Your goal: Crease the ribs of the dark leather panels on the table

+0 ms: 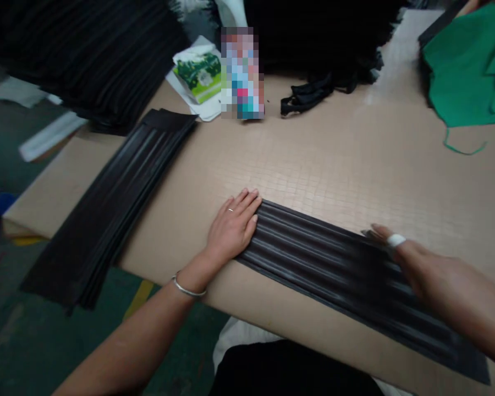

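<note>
While dark clothing and a pale cloth show below the near edge of the table, a long, dark ribbed panel lies flat on top, slanting from the middle of the table down toward the lower right. The left hand rests palm down at the panel's left end, open and nearly flat, its fingertips at the upper corner; it wears a ring, with a bracelet at the wrist. Over the right part of the panel is the right hand, blurred, with a white band around a finger. A small dark tip shows by its fingers at the panel's far edge, but how far this hand is closed, and whether it grips the tip, I cannot tell.

To the left, a stack of dark strips lies across the table's corner, its near end hanging over the side. Farther back are a green-and-white packet, a pixelated item beside it, and a bundle of black straps. Green cloth with a loose string lies at the far right. Large black piles stand behind.
</note>
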Available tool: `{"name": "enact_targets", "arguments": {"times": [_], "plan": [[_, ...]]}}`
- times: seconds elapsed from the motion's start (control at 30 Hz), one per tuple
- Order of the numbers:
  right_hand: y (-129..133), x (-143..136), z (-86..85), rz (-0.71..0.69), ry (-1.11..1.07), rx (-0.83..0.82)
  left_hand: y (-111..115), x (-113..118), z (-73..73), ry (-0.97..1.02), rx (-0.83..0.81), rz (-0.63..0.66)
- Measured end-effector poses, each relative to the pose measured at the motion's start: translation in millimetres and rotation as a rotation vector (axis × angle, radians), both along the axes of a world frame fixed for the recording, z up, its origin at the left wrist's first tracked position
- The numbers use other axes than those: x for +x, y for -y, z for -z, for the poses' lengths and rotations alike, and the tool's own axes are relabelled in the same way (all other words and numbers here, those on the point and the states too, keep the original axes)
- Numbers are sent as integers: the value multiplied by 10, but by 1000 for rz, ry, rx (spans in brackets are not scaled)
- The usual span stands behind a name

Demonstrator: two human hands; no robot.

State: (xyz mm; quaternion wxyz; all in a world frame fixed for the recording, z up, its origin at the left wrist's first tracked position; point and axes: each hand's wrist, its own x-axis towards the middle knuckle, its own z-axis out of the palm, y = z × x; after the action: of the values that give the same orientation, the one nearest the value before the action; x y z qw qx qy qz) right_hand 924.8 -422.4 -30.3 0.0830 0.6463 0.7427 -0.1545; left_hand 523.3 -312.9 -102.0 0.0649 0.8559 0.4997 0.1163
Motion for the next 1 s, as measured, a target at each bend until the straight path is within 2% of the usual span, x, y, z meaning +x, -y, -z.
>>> {"name": "enact_targets", "arguments": {"times": [0.1, 0.2, 0.3, 0.4, 0.53, 0.63, 0.83, 1.0], "plan": [[-407, -1087, 0, -187, 49, -28, 18, 19, -16, 16, 0, -14], [-729, -1862, -88, -293, 99, 22, 42, 15, -32, 39, -3, -21], [-902, -2203, -157, -314, 119, 4, 50, 0, -36, 50, -13, -5], [-944, -2269, -194, -331, 97, -2, 42, -18, -32, 59, -25, 9], [-856, -2075, -250, -353, 91, -5, 18, -32, -21, 92, -18, 15], [-669, -1697, -312, -344, 191, -56, 6, -33, -22, 112, -16, 25], [-12, -510, -294, -305, 354, -87, 6, -40, -22, 82, -13, 22], [557, 412, -230, -201, 329, -38, -8, -38, -2, 81, 2, 15]]}}
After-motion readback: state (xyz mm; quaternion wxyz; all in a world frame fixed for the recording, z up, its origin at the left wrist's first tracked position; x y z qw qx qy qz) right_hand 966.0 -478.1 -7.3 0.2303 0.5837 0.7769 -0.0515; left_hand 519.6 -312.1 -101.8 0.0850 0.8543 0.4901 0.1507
